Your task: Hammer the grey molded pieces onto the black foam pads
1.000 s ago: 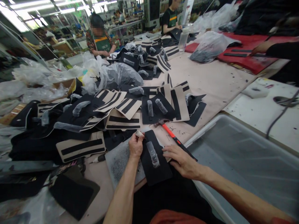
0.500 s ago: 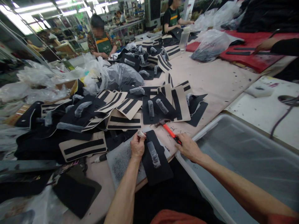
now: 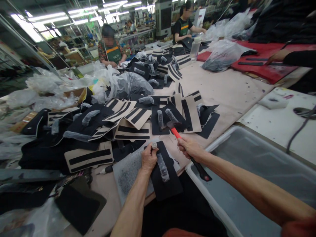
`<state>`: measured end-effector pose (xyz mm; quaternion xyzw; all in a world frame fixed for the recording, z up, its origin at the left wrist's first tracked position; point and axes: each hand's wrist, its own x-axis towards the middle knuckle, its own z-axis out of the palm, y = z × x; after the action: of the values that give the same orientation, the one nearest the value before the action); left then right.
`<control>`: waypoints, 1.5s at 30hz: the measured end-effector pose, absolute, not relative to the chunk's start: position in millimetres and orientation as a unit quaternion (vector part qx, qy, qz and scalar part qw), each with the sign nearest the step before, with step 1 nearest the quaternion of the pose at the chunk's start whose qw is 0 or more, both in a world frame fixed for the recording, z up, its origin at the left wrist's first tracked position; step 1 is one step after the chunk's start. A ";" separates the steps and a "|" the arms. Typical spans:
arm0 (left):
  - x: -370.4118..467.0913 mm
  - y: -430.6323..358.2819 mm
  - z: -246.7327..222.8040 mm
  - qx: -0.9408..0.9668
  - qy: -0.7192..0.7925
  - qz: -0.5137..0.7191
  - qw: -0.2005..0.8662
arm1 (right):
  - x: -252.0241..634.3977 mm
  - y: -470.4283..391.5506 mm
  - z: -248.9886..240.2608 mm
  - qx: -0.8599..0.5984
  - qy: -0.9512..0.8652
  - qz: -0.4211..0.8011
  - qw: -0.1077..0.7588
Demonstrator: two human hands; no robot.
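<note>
My left hand (image 3: 149, 157) is closed around a short upright punch with a round pale top (image 3: 154, 145). Its lower end is hidden by the hand. Below it lies a black panel (image 3: 166, 184) with a plastic-wrapped handle (image 3: 163, 167), partly on a grey speckled board (image 3: 128, 174) and overhanging the table edge. My right hand (image 3: 190, 148) grips a claw hammer (image 3: 175, 132) with a red and black handle. The hammer head is raised to the right of the punch, apart from it.
Black panels and beige striped pieces (image 3: 133, 133) are heaped ahead on the table (image 3: 212, 79). A translucent bin (image 3: 247, 171) stands at right. Plastic bags (image 3: 130, 84) lie left. Two co-workers sit across the table; another person's hand (image 3: 276, 56) is over red material (image 3: 266, 70).
My right hand has lifted the hammer off the table and now holds it further up the handle. The punch in my left hand stands more upright; the panel has barely moved.
</note>
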<state>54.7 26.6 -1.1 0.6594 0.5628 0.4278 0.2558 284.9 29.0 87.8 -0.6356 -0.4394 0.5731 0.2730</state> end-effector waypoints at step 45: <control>52.4 37.0 20.4 0.307 0.578 0.618 0.437 | 206.1 -16.3 81.9 -0.271 -0.961 0.049 0.018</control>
<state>52.4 37.0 20.4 0.3068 0.5778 0.6175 0.4367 206.1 -16.3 81.9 -0.2705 -0.9613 0.0495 0.0176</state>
